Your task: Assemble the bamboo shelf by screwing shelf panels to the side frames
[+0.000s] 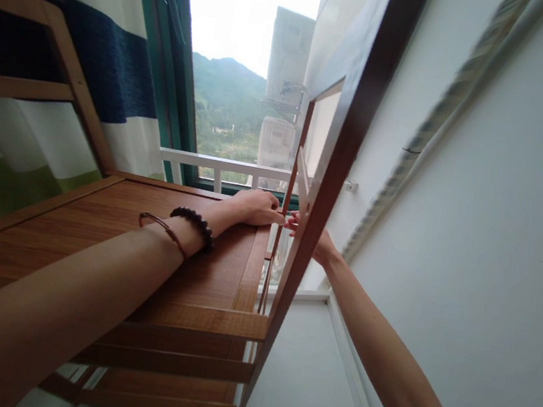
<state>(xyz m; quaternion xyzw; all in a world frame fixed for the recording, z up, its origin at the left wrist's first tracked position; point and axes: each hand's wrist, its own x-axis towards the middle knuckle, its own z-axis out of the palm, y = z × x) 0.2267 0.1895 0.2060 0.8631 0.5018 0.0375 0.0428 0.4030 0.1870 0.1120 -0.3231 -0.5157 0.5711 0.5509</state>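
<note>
A brown wooden shelf rack stands in front of me, its top board (184,252) wide and flat. My left hand (258,208) rests over the board's far right corner, with thumb and fingers pinched together beside the rear upright (292,179). Beaded and cord bracelets circle that wrist. From outside the rack, my right hand (324,247) reaches behind the side frame (323,177), which covers part of it. Its fingertips show through the gap, bent close to the left fingertips at the upright. What lies between the fingers is too small to make out.
Lower shelves (169,388) sit beneath the top board. On the right are a white wall (505,263) and a wrapped pipe (422,137). Behind stand a white railing (236,167) and a window with a green frame (185,97). A striped curtain (118,74) hangs at left.
</note>
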